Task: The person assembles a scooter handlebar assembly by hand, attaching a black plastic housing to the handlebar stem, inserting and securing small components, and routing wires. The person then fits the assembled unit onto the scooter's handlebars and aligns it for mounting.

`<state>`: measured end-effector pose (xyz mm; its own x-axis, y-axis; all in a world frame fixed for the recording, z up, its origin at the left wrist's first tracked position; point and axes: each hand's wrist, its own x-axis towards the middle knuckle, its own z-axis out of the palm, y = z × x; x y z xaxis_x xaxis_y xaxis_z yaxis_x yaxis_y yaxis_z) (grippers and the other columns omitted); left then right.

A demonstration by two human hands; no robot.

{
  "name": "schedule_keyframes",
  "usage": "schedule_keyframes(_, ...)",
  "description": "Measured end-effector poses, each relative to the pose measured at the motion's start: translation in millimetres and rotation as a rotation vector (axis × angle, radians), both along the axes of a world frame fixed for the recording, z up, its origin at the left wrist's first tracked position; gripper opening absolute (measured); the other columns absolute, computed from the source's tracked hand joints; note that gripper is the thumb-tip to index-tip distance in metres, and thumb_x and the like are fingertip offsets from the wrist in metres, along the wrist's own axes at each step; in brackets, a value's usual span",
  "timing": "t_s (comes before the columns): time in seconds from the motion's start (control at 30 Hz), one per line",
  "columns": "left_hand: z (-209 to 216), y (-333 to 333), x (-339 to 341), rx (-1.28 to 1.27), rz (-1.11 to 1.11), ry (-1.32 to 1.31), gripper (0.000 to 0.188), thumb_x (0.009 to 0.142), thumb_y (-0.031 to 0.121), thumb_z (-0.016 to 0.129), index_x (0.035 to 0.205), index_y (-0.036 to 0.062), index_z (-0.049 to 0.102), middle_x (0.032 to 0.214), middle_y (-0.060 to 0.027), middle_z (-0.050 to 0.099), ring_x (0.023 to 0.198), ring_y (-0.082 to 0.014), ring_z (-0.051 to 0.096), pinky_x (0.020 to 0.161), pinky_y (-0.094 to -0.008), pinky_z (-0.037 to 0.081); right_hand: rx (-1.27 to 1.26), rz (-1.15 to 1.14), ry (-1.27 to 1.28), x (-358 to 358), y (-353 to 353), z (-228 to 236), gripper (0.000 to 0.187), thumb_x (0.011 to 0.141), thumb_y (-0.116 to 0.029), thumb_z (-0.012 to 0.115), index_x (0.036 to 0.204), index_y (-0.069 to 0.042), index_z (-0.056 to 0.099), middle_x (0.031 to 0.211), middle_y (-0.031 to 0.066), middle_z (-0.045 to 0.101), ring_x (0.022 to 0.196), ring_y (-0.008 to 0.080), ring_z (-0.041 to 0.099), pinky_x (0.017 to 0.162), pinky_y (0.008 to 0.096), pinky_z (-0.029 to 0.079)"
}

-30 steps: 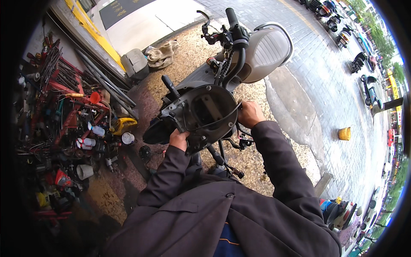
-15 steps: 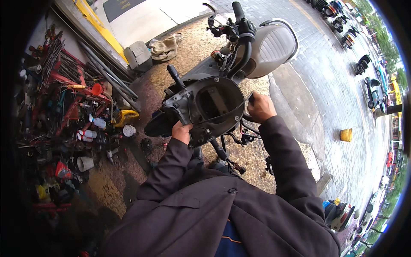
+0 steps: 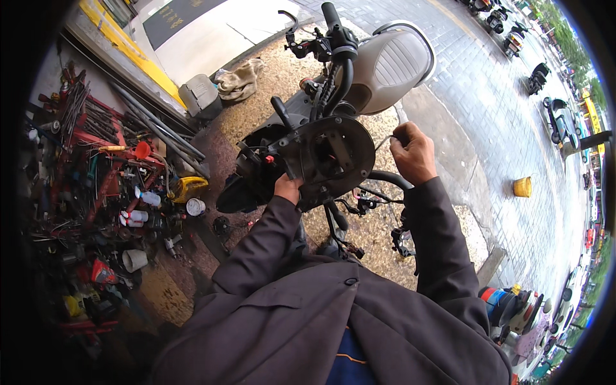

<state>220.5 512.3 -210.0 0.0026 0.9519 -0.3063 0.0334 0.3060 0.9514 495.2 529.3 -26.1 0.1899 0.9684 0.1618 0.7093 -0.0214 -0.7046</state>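
A partly dismantled scooter stands before me, with a grey seat [image 3: 401, 67] and a black handlebar [image 3: 340, 45]. At its front is a dark oval plastic panel [image 3: 314, 151] with an opening in its middle. My left hand [image 3: 288, 189] is closed on the panel's lower left edge, the fingertips hidden behind it. My right hand [image 3: 414, 154] is raised just right of the panel, fingers pinched around a thin cable [image 3: 383, 142] that runs back toward the panel. Loose wires and connectors [image 3: 366, 202] hang below it.
Tools and parts crowd a red rack [image 3: 96, 138] at the left, with a yellow container [image 3: 188, 188] and a white cup [image 3: 135, 260]. A grey box [image 3: 201, 96] and a cloth [image 3: 239, 82] lie by the doorway. A yellow bucket [image 3: 522, 187] stands on the paving, parked scooters [image 3: 557, 122] beyond.
My right hand has moved right and slightly up, away from the panel's edge. The cable no longer crosses the panel's face. My left hand and the panel have shifted slightly right in view.
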Motion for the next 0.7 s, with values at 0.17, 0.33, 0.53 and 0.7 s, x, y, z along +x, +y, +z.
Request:
schedule_keyframes(0.17, -7, 14, 4, -0.134, 0.008, -0.031, 0.017, 0.082, 0.005, 0.061, 0.096, -0.0036, 0.066, 0.091, -0.0074, 0.070, 0.084, -0.0174, 0.064, 0.077, -0.0302, 0.049, 0.104, 0.030, -0.083, 5, -12, 6, 0.010, 0.076, -0.007, 0.061, 0.084, -0.002, 0.060, 0.075, 0.0192, 0.064, 0.072, 0.0374, 0.063, 0.066, 0.0417, 0.049)
schedule_keyframes(0.33, -13, 29, 11, -0.126, -0.042, 0.022, 0.018, 0.085, 0.012, 0.060, 0.092, -0.0035, 0.065, 0.084, -0.0080, 0.068, 0.075, -0.0201, 0.063, 0.069, -0.0336, 0.049, 0.150, 0.106, -0.067, 6, -21, 5, 0.010, 0.075, -0.006, 0.060, 0.084, -0.002, 0.059, 0.077, 0.0191, 0.063, 0.073, 0.0373, 0.062, 0.066, 0.0419, 0.049)
schedule_keyframes(0.53, -5, 20, 37, -0.107, 0.239, -0.249, 0.013, 0.078, 0.007, 0.063, 0.082, -0.0050, 0.062, 0.074, -0.0055, 0.063, 0.065, -0.0143, 0.053, 0.062, -0.0310, 0.044, 0.042, 0.167, -0.069, 8, -22, -9, 0.013, 0.074, -0.004, 0.060, 0.087, -0.002, 0.059, 0.080, 0.0175, 0.063, 0.078, 0.0368, 0.062, 0.069, 0.0425, 0.049)
schedule_keyframes(0.7, 17, 11, 39, -0.130, 0.257, -0.462, 0.011, 0.081, 0.003, 0.057, 0.087, -0.0041, 0.063, 0.079, -0.0033, 0.062, 0.067, -0.0134, 0.056, 0.064, -0.0293, 0.047, 0.017, 0.209, -0.098, 11, -16, -22, 0.013, 0.075, -0.004, 0.060, 0.088, -0.004, 0.061, 0.081, 0.0179, 0.063, 0.079, 0.0373, 0.062, 0.070, 0.0430, 0.049)
